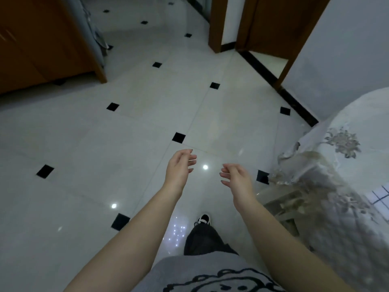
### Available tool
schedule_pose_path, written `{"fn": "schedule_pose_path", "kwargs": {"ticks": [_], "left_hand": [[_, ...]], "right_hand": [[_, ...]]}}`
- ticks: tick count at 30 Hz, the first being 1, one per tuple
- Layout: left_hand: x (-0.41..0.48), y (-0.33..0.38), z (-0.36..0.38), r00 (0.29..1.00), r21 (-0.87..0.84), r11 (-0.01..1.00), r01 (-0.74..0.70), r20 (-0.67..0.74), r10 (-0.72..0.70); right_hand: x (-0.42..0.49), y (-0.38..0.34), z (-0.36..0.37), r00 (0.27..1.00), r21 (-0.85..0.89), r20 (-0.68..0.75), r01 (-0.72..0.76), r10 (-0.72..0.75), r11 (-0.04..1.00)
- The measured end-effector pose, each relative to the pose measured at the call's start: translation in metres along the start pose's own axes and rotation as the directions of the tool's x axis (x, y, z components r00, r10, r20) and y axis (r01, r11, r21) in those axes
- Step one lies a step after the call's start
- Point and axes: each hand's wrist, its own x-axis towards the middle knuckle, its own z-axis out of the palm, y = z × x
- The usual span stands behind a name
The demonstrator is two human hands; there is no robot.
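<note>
Head view: looks down over both forearms to a glossy tiled floor [126, 133], white with small black squares.
Left hand [179, 167]: raised in front of the body, palm turned inward, fingers loosely bent, nothing between them; released.
Right hand [236, 178]: at almost the same height, palm facing the left one, fingers relaxed and a little curled, also without any grasp.
Gap between hands: small, only floor and a lamp reflection seen through it.
Likely reason for the pose: hands free and ready, probably to reach for the cloth at the right; a judgement only.
Floral cover [341, 157]: nearest thing, pale quilted fabric with grey flowers, at the right side, near the right hand but not touching it; hangs down over an edge toward the floor.
Under the cover edge: something low and pale, too blurred to name.
Right-side limit: hanging hem of the cover, just beside the right forearm; little room there.
Left-side limit: wooden cabinet [42, 49], well apart from the left hand.
Far limit: door frame [216, 24] and open wooden door [280, 22], with black skirting [273, 79] along the wall.
Open room: wide floor ahead and to the left, enough for a step or a swing of the arms.
Below: one shoe [203, 219] and dark trouser leg [204, 239] forward, grey printed shirt [200, 272] at the bottom edge.
</note>
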Motion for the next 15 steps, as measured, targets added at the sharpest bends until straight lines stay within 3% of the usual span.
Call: {"fn": "schedule_pose_path", "kwargs": {"ticks": [8,15], "left_hand": [[0.121,0.084,0.094,0.991,0.055,0.998,-0.001,0.136,-0.007],[0.204,0.121,0.168,0.962,0.115,0.993,0.005,0.270,-0.036]], "right_hand": [[0.131,-0.103,-0.009,0.984,0.118,-0.179,0.044,-0.022,0.992],[0.213,-0.130,-0.027,0.942,0.205,-0.331,0.006,0.063,0.979]]}}
